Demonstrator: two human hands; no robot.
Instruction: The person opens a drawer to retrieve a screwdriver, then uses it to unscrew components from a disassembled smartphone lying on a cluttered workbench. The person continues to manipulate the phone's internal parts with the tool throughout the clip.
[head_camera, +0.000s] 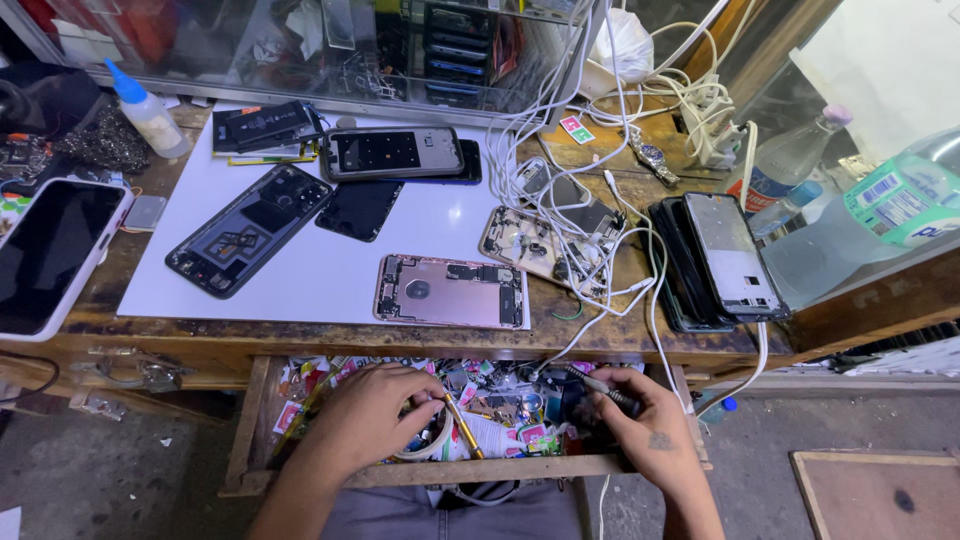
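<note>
Head view: both hands down in open drawer (262, 425) below tabletop (640, 335). Left hand (365, 420), fingers closed on yellow-handled tool (462, 425), long axis 11-to-5 o'clock, tip end toward 5. Right hand (645, 430), fingers gripping dark tool (600, 385), at 3 o'clock from yellow one. Pink-and-white labels (530, 432) litter drawer between hands. Green-labelled bottle (890, 205) at 2 o'clock; rose-gold phone housing (450, 292) at 12.

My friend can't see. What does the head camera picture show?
Two hands dig in an open wooden drawer of small parts: the left hand pinches a yellow-handled tool, the right hand holds a dark tool. Opened phones lie on the workbench above.
</note>
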